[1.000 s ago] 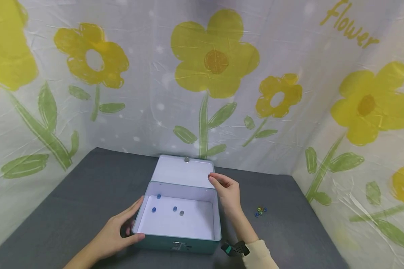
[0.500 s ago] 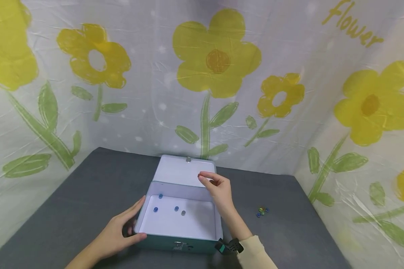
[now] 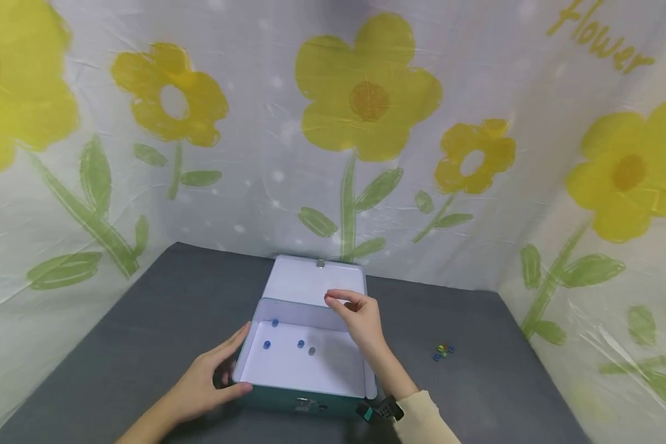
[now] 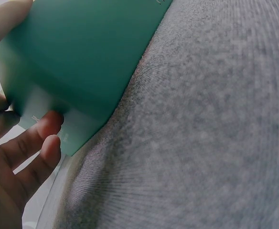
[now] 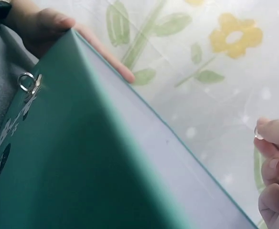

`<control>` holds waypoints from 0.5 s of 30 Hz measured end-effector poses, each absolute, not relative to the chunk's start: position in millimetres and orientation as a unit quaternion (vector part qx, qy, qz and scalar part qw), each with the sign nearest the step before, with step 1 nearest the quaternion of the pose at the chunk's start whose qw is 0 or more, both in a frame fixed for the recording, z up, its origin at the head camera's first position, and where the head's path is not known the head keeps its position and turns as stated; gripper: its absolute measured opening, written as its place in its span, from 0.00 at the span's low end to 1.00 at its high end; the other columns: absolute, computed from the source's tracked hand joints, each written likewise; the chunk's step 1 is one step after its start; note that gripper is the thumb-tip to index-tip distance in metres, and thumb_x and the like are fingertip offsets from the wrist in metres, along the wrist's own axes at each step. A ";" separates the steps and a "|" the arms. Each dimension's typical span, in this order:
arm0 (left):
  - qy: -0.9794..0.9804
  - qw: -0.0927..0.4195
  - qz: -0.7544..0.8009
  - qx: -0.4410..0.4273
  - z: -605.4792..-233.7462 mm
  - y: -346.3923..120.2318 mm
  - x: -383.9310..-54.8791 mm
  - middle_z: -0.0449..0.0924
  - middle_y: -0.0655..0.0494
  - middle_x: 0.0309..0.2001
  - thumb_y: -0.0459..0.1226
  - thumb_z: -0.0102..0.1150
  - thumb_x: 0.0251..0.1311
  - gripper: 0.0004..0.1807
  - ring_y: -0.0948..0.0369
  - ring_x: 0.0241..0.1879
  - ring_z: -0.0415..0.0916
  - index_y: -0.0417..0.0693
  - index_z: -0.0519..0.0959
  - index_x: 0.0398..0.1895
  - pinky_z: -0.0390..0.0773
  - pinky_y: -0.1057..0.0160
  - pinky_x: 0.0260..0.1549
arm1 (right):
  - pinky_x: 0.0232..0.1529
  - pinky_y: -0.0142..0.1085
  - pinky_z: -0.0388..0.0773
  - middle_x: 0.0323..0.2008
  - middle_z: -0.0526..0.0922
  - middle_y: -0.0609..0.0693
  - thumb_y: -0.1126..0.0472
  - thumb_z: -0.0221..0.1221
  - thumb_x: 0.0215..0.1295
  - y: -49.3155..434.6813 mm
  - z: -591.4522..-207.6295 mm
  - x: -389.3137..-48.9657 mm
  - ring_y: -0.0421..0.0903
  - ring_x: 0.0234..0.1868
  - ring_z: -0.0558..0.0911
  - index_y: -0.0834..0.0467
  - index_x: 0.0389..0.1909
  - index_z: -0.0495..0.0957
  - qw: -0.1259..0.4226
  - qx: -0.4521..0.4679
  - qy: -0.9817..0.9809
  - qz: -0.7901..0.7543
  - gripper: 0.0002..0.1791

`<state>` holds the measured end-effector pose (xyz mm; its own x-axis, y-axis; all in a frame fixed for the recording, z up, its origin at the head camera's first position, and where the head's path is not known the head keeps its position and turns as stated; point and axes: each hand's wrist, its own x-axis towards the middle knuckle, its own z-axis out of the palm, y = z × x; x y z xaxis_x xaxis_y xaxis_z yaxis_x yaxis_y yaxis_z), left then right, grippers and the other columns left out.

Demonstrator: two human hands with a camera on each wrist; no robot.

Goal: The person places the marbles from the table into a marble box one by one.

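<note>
A green tin box with a white inside stands with its lid laid back. My left hand grips the box's near left corner, thumb at the front rim and fingers along the left side; the left wrist view shows fingertips against the green wall. Over the box's far right part, my right hand pinches a small glass bead between thumb and forefinger. It looks clear in the right wrist view, reddish in the head view. Inside lie blue beads and a greyish bead, apart from one another.
Right of the box, several small coloured beads lie in a cluster on the dark grey tablecloth. A curtain with yellow flowers hangs behind and at both sides. A metal clasp is on the box front.
My right hand has moved left from the box's right edge to over its inside, then slightly lower, still pinching the bead. My left hand keeps its hold; the whole view has shifted slightly.
</note>
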<state>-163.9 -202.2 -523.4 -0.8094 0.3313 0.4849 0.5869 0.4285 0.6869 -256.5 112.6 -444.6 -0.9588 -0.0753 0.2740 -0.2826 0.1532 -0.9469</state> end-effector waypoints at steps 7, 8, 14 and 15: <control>-0.835 0.133 -0.462 -0.266 -522.9 -200.8 -161.3 0.68 0.37 0.76 0.43 0.81 0.55 0.53 0.70 0.27 0.68 0.44 0.63 0.82 0.72 0.69 0.27 | 0.25 0.28 0.61 0.42 0.93 0.53 0.62 0.73 0.66 112.6 -449.5 -255.4 0.36 0.22 0.70 0.59 0.44 0.92 0.069 0.119 -0.774 0.618 0.08; -0.836 0.133 -0.462 -0.264 -522.5 -200.9 -161.1 0.68 0.37 0.76 0.43 0.81 0.55 0.53 0.70 0.28 0.68 0.44 0.63 0.82 0.72 0.69 0.27 | 0.26 0.28 0.62 0.42 0.93 0.53 0.61 0.73 0.66 112.5 -450.4 -255.8 0.36 0.22 0.71 0.58 0.44 0.92 0.067 0.117 -0.779 0.612 0.08; -0.836 0.133 -0.462 -0.264 -520.6 -200.6 -161.7 0.69 0.37 0.75 0.43 0.81 0.55 0.53 0.70 0.28 0.69 0.43 0.63 0.82 0.73 0.69 0.27 | 0.28 0.29 0.67 0.45 0.92 0.50 0.58 0.74 0.66 111.5 -452.5 -255.5 0.36 0.28 0.78 0.56 0.44 0.93 0.052 0.093 -0.817 0.567 0.09; -0.836 0.133 -0.462 -0.264 -520.4 -200.5 -161.7 0.69 0.36 0.75 0.43 0.81 0.55 0.53 0.70 0.28 0.69 0.43 0.63 0.82 0.73 0.69 0.27 | 0.27 0.30 0.67 0.46 0.92 0.50 0.57 0.74 0.66 111.4 -452.5 -255.1 0.36 0.28 0.77 0.56 0.44 0.93 0.050 0.092 -0.821 0.561 0.09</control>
<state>-161.7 -200.5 -520.4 -0.8252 0.3194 0.4659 0.5644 0.4333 0.7026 -255.1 111.4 -452.5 -0.9780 -0.0954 0.1854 -0.2074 0.3530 -0.9124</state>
